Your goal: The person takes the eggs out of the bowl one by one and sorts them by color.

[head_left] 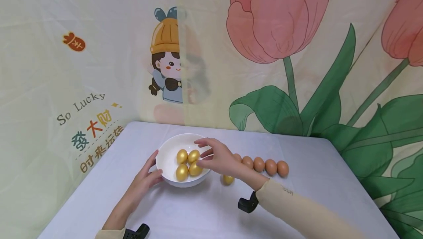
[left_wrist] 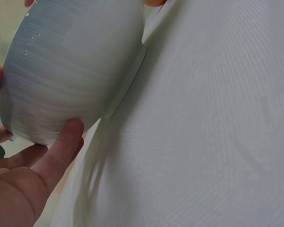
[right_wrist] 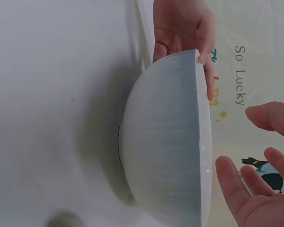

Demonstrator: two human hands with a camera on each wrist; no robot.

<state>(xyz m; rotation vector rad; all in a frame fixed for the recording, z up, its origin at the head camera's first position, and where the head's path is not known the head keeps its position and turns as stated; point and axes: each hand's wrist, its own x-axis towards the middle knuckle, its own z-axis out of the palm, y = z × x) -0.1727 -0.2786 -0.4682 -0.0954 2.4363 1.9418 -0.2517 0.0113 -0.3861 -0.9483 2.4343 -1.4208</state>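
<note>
A white bowl [head_left: 169,157] stands on the table with several golden eggs [head_left: 182,173] grouped inside. My left hand [head_left: 146,176] holds the bowl's left side, its fingers and thumb at the rim and outer wall. In the left wrist view, one fingertip [left_wrist: 75,126] presses the lower outside of the bowl. Over the bowl's right side hovers my right hand [head_left: 219,157], fingers spread and loosely bent. Seen from the right wrist, nothing lies between that hand's thumb and fingers. Another golden egg [head_left: 228,179] rests on the table, partly hidden behind the right hand.
Brown eggs [head_left: 271,167] lie in a row to the right of the bowl, its left end partly covered by my right hand. White cloth [head_left: 198,217] covers the table. Behind it hangs a printed curtain [head_left: 211,48] with tulips and a cartoon figure.
</note>
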